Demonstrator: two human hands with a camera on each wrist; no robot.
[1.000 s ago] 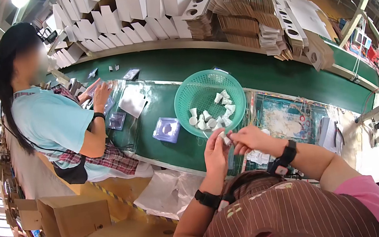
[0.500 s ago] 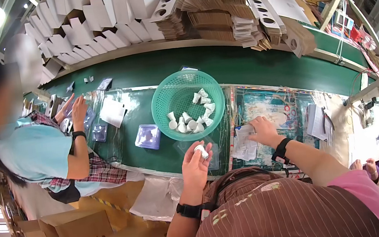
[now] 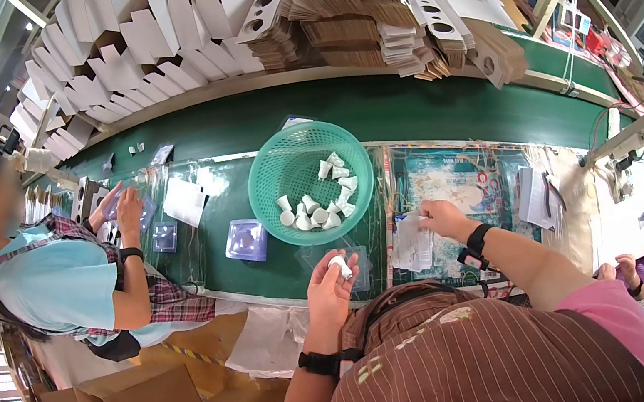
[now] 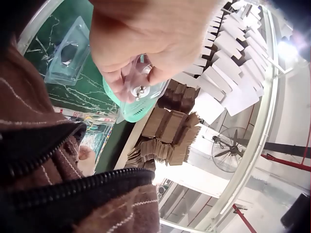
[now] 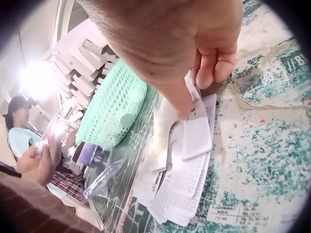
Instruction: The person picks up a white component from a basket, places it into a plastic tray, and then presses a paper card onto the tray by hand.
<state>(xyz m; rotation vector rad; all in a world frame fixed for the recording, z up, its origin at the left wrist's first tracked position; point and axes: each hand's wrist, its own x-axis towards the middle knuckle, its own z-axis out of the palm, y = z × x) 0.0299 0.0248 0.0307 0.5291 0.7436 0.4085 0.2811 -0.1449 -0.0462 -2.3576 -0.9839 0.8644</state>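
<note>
My left hand [image 3: 328, 291] holds a small white cone-shaped bulb [image 3: 341, 266] in front of the basket. Two metal pins stick out of its base in the left wrist view. Over on the right, my right hand [image 3: 446, 220] is at a pile of folded printed leaflets [image 3: 412, 247]. Its thumb [image 5: 181, 103] and fingers pinch the top leaflet [image 5: 192, 133] by its edge, with the pile fanned beneath. Several more white cone-shaped bulbs [image 3: 314, 213] lie in a round green plastic basket [image 3: 261, 178] between the hands and the shelf.
A clear purplish plastic blister [image 3: 246, 241] lies left of the basket, and clear plastic shells [image 4: 70, 56] lie near my left hand. Pliers [image 3: 555, 198] rest on papers at the right. Another person [image 3: 55, 268] works at the left. Stacked cardboard inserts [image 3: 347, 16] line the back shelf.
Both hands were together at the white bulb. My right hand has left it and gone right to the leaflets, now pinching one. My left hand has kept the bulb. The head view has shifted.
</note>
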